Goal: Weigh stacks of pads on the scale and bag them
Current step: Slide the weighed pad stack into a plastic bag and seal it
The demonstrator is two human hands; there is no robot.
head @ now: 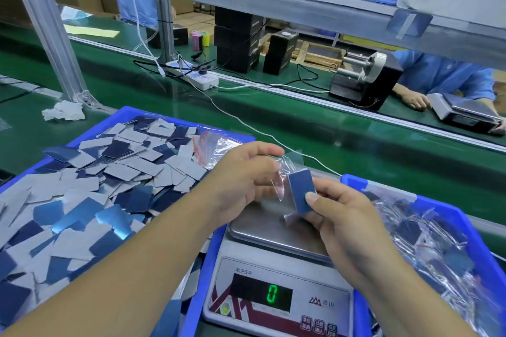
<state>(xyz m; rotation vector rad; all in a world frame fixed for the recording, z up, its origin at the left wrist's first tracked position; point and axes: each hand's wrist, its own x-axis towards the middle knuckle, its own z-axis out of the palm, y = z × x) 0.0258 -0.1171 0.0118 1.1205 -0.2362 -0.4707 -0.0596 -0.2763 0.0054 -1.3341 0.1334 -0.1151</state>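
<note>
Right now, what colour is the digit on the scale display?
Green, on the scale's black display, head view.

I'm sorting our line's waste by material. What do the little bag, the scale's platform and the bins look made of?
The bag held by the left hand looks like thin clear plastic film: see-through, crinkled, glossy. The scale's platform seems brushed stainless steel: grey, dull sheen. The left bin and right bin look like moulded blue plastic, smooth and uniformly coloured.
</note>
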